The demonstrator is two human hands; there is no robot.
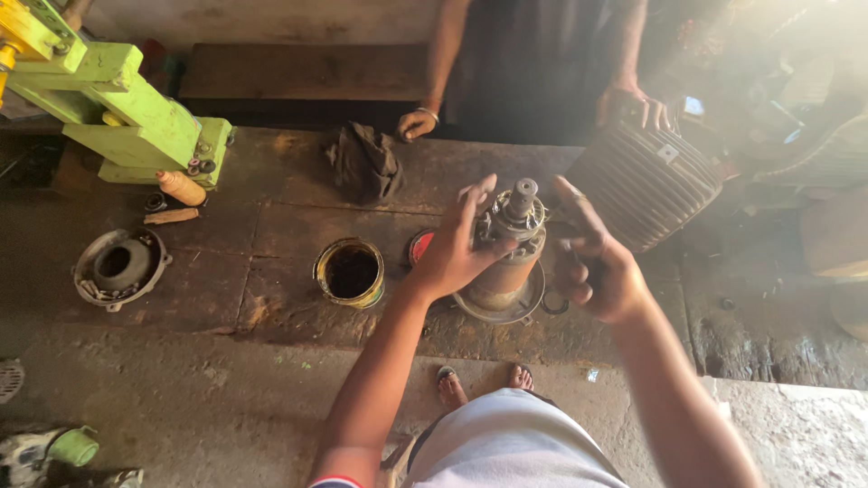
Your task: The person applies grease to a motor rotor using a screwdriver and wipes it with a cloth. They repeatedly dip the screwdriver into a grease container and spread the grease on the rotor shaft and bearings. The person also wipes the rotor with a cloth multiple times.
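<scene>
- Motor rotor (508, 262) stands upright on the stained bench (271, 262), just right of centre, shaft end (523, 192) pointing up, wider flange at the foot resting on the surface.
- Left hand (455, 248): fingers spread, palm against the rotor's 9 o'clock side near the top; touching, not clamped round it.
- Right hand (601, 267): at 3 o'clock of the rotor, just beside it, fingers loosely curled, forefinger raised. Whether it pinches some small part cannot be told; contact with the rotor not evident.
- Handling judgement: solid metal, likely heavy and rigid; surface looks rusty or greasy, so possibly slick. The narrow shaft gives poor purchase; the cylindrical body or the foot flange looks the surer place to take hold, with both hands.
- Open tin of dark grease (350, 272) at 9 o'clock of the rotor, near; a red lid (419, 246) between them, partly hidden by the left hand.
- Ribbed motor housing (644, 183) at 2 o'clock, a second person's hand (636, 108) on its top; their other hand (416, 123) rests on the bench at 11 o'clock.
- Dark rag (363, 163) at 10 o'clock; motor end cover (120, 267) and green press (117, 108) far left.
</scene>
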